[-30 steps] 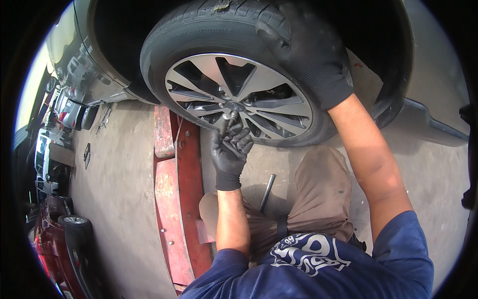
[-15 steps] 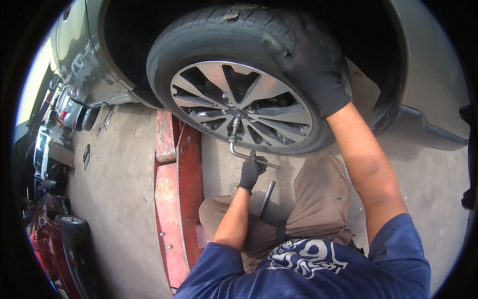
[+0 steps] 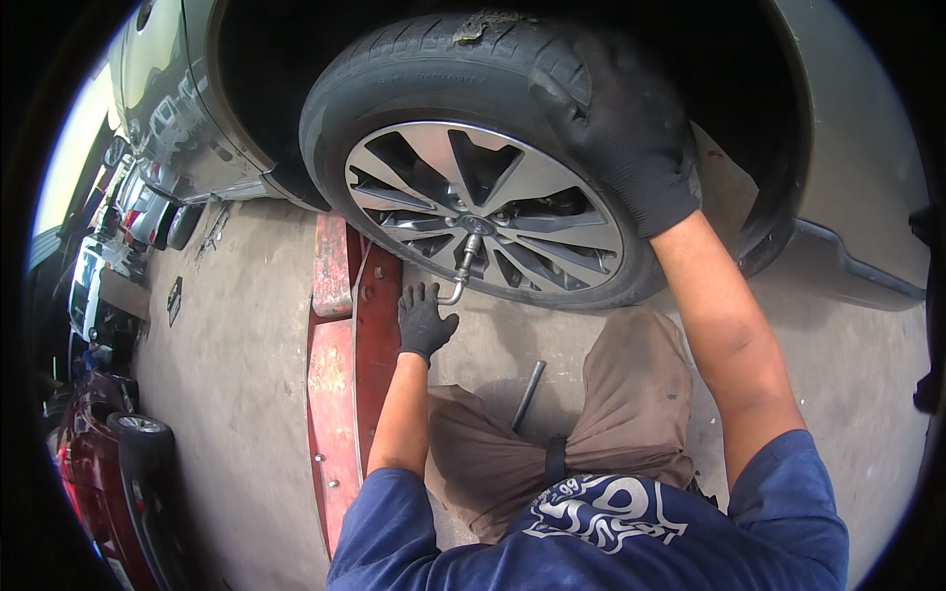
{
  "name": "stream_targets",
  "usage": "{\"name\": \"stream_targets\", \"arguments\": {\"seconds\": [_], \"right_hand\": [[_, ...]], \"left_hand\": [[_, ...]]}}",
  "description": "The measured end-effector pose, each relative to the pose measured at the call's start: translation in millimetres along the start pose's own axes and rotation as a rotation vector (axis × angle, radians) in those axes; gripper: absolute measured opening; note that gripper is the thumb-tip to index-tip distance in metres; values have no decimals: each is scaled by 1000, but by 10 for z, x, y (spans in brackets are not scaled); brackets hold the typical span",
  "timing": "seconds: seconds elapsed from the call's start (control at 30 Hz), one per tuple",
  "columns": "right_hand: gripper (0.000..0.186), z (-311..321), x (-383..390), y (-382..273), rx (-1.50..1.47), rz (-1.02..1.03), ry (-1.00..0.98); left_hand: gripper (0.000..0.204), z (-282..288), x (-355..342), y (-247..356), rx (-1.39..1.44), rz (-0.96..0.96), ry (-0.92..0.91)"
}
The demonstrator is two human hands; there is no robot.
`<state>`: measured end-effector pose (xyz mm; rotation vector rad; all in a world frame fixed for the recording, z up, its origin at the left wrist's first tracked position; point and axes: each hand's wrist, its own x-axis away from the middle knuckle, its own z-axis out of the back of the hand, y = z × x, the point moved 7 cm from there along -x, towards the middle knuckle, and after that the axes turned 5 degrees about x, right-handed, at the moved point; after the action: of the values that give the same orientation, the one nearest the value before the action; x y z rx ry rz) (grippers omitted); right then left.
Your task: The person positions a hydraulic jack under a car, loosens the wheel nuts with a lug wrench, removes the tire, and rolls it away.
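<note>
Red car (image 3: 103,463): well apart from the wheel (image 3: 503,187), far to its lower left.
Red beam (image 3: 335,379): on the floor (image 3: 236,345), its upper end beside the wheel's lower left edge.
Left hand (image 3: 424,323): black-gloved, just below the wheel; fingers loosely spread, thumb held out. The fingertips are at the wrench's bend; whether they press on it cannot be told.
Wrench (image 3: 466,264): cranked metal, one end meeting the wheel just below its hub, the rest angling down to the glove. It looks stiff and fairly weighty, probably slick where bare; the arm past the bend seems the best hold.
Wheel: within the car's arch, spokes facing the person. Likely heavy, with grippy rubber over a hard rim; the tread offers the surest hold.
Bar (image 3: 529,396): on the floor below the wheel.
Right hand (image 3: 626,138): black-gloved, laid on the wheel's upper right tread; thumb apart, the other fingers too dark to tell.
Car (image 3: 867,148): grey, its body either side of the wheel.
</note>
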<state>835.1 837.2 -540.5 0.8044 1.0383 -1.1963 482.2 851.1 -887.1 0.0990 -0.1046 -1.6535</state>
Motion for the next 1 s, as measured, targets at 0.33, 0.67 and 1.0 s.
{"name": "stream_targets", "arguments": {"seconds": [0.33,0.67,1.0], "right_hand": [[54,-19,7,3,-53,19,5],[54,2,1,-10,-43,8,-7],[54,27,-10,-35,-88,13,-14]], "left_hand": [[80,-414,337,1517,2454,351,-481],[47,976,166,514,353,-203,541],[45,-552,-46,272,607,372,409]]}}
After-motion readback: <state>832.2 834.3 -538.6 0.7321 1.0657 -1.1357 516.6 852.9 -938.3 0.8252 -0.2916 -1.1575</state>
